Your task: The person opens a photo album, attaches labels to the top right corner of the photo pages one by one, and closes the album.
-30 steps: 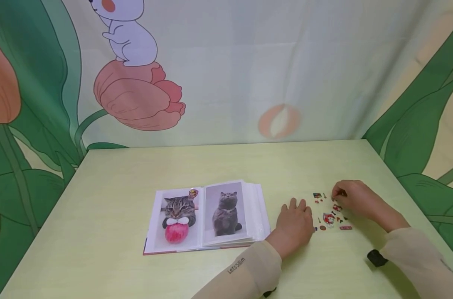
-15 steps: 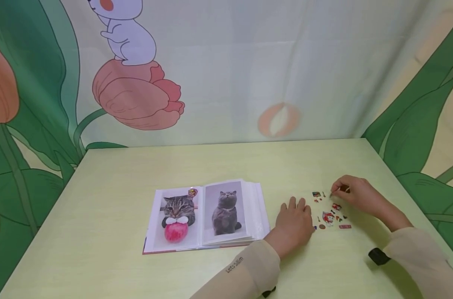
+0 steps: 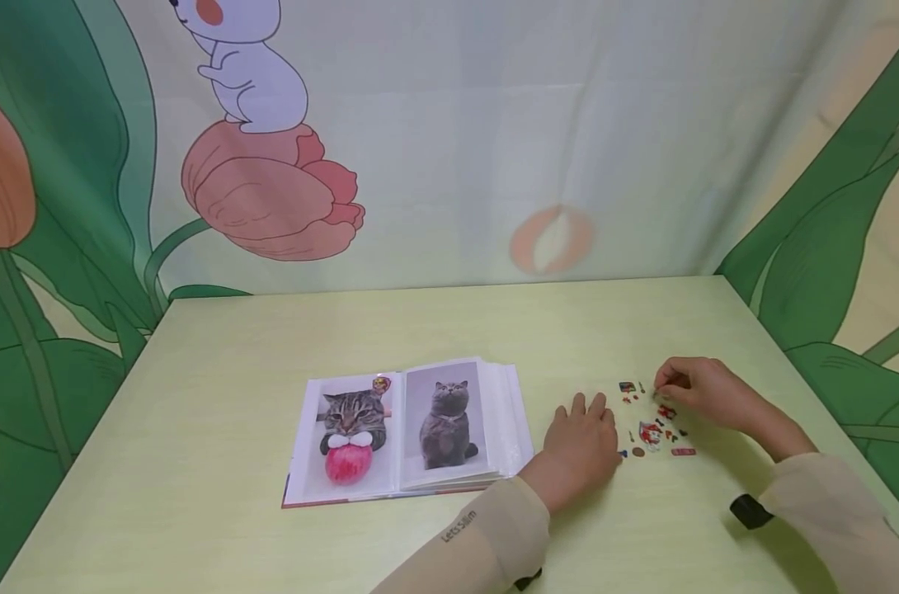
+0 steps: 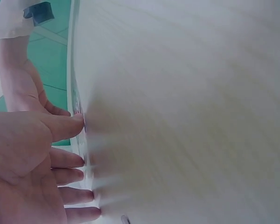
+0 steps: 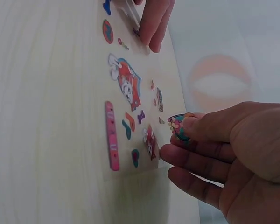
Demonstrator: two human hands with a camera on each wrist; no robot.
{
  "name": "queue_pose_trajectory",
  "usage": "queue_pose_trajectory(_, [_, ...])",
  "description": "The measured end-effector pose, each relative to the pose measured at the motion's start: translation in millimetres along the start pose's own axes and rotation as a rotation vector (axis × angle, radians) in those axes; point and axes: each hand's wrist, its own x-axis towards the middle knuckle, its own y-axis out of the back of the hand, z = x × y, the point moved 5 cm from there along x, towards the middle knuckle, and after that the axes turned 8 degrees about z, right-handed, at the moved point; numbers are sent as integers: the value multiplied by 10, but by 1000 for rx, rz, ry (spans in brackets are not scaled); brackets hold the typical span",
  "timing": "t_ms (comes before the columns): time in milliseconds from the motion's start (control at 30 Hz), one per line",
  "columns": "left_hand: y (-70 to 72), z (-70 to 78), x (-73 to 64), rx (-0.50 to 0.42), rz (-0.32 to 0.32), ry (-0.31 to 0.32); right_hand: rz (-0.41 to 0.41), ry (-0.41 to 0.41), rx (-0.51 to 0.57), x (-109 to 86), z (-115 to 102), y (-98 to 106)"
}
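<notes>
My right hand [image 3: 705, 392] pinches a small colourful sticker [image 5: 178, 126] between thumb and forefinger, just above a clear sticker sheet [image 5: 123, 165]. That sheet lies flat on the right part of the table, dotted with several small stickers. A larger red-and-white puppy sticker [image 5: 127, 84] and a pink bar-shaped sticker [image 5: 112, 137] are among them. My left hand [image 3: 581, 445] rests on the sheet's left edge, fingers fairly straight and fingertips down. The left wrist view shows its palm side, with the right hand behind it.
Left of my hands lies an open photo album [image 3: 408, 487] with a cat photo on each page. A round sticker [image 3: 381, 385] sits at the top corner of the left photo. A printed curtain [image 3: 435, 165] hangs behind the pale table [image 3: 227, 346].
My right hand rises a little off the sheet with the pinched sticker, then lowers slightly. The left hand stays in place, and the album is unchanged.
</notes>
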Motion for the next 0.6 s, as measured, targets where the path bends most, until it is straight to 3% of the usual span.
queue_pose_trajectory(133, [8, -2, -5, -11, -22, 2, -3, -1, -6, -2, 10, -1])
queue_pose_trajectory(367, [93, -32, -48, 10, 9, -4, 19, 2, -6, -8, -11, 7])
queue_pose_trajectory(600, [233, -195, -164, -5, 35, -2, 98, 66, -14, 14, -156, 46])
